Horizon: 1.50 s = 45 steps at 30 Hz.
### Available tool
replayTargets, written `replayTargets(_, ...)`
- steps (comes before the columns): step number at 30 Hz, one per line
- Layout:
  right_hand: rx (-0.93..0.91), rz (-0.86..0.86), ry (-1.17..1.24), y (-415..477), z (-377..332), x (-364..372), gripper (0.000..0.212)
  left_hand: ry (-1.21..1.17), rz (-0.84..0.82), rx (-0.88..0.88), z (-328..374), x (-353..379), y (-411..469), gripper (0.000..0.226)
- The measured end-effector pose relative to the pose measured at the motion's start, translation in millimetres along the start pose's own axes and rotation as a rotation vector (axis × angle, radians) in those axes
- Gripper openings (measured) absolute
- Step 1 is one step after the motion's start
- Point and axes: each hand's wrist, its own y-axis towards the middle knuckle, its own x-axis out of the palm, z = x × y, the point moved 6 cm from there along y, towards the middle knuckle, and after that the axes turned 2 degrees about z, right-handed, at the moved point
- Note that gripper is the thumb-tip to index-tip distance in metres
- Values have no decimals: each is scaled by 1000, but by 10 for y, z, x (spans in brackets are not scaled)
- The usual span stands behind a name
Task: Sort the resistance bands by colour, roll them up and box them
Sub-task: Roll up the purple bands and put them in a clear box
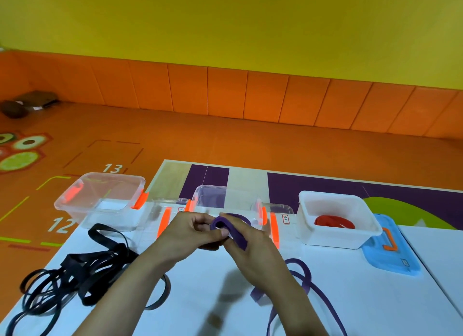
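My left hand (194, 231) and my right hand (246, 250) meet above the white table, both gripping a purple resistance band (235, 231) that curls into a small roll between the fingers. The rest of that band (304, 280) trails down over the table to the lower right. A heap of black bands (82, 270) lies at the left. A rolled red band (334, 221) sits inside the white box (310, 225). A clear box (225, 198) stands right behind my hands, and another clear box (75, 203) stands at the far left.
A blue lid with an orange clip (389, 255) lies right of the white box. Clear lids with orange clips (165, 215) lean beside the middle box. The table's left edge runs diagonally past the black bands; orange floor lies beyond.
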Motion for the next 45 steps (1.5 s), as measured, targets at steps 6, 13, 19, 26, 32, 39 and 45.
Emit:
replayTargets(6, -8, 83, -33, 63, 22, 28, 50, -122, 206, 108, 39, 104, -40, 15)
replayTargets(13, -20, 267, -140, 15, -55, 58, 40, -128, 302, 111, -21, 216, -103, 17)
replayTargets(19, -65, 177, -103, 26, -37, 67, 46, -77, 261, 77, -40, 173, -141, 14)
replayTargets(26, -193, 12, -177, 36, -27, 66, 59, 196, -44, -61, -23, 91, -104, 13)
replayTargets(32, -218, 133, -95, 1, -44, -37, 66, 40, 7, 30, 40, 164, -154, 8)
replayTargets(39, -106, 76, 127, -67, -43, -20, 66, -134, -53, 8, 54, 227, -198, 29)
replayTargets(45, -8, 175, 77, -89, -66, 14, 68, -210, 154, 118, 127, 302, -245, 10)
